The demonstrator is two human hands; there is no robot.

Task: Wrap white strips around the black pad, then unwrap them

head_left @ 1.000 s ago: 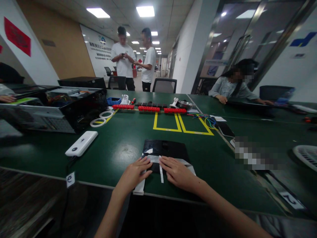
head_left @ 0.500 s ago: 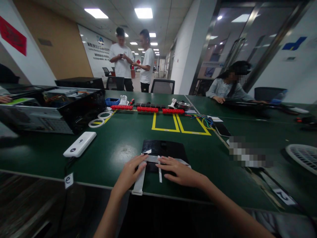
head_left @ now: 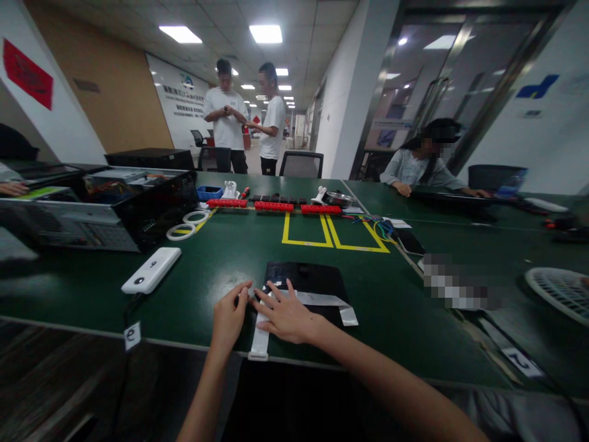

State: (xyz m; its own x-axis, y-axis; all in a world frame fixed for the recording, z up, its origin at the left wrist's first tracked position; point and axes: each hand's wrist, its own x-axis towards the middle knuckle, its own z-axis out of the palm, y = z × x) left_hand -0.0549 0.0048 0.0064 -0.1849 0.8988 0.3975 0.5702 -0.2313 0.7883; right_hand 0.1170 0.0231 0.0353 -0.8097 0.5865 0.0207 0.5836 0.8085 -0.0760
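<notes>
A flat black panel [head_left: 322, 276] lies on the green table in front of me, with a grey ribbon cable [head_left: 324, 299] folded across it. One end of the cable hangs toward the table's front edge and carries a white connector [head_left: 258, 356]. My right hand [head_left: 288, 316] lies over the panel's left part with spread fingers, pressing on the cable at its left fold. Just left of the panel, my left hand [head_left: 230, 314] is closed, thumb and index finger together. Something small and pale shows at its fingertips, too indistinct to name.
An opened computer case [head_left: 105, 215] stands at left, near white tape rolls [head_left: 181, 231] and a white power bank [head_left: 151, 270]. Red blocks [head_left: 273, 206] line the back beyond yellow tape outlines [head_left: 308, 244]. A phone [head_left: 409, 242] and white basket [head_left: 559, 291] are at right. Other people are nearby.
My right hand has moved left onto the cable's left fold, uncovering its right end. My left hand has drawn back left and closed its fingers. The narrow white strip no longer shows.
</notes>
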